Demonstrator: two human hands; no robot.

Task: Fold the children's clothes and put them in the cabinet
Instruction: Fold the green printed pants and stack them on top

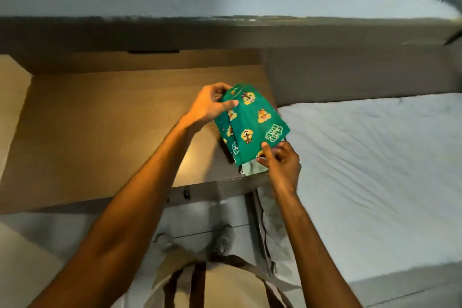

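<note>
Our left hand point(208, 105) and right hand point(281, 161) each grip the folded green garment point(252, 122) over the tabletop point(100, 120).

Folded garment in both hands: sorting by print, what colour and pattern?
Green garment with yellow cartoon characters; head view.

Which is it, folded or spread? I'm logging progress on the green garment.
Folded: the green garment is a compact layered rectangle between left hand and right hand.

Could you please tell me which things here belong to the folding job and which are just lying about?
Part of the job:
- green printed garment, folded, held by both hands
- left hand
- right hand
- brown cabinet surface

Just lying about:
- bed with white sheet
- black cable
</note>
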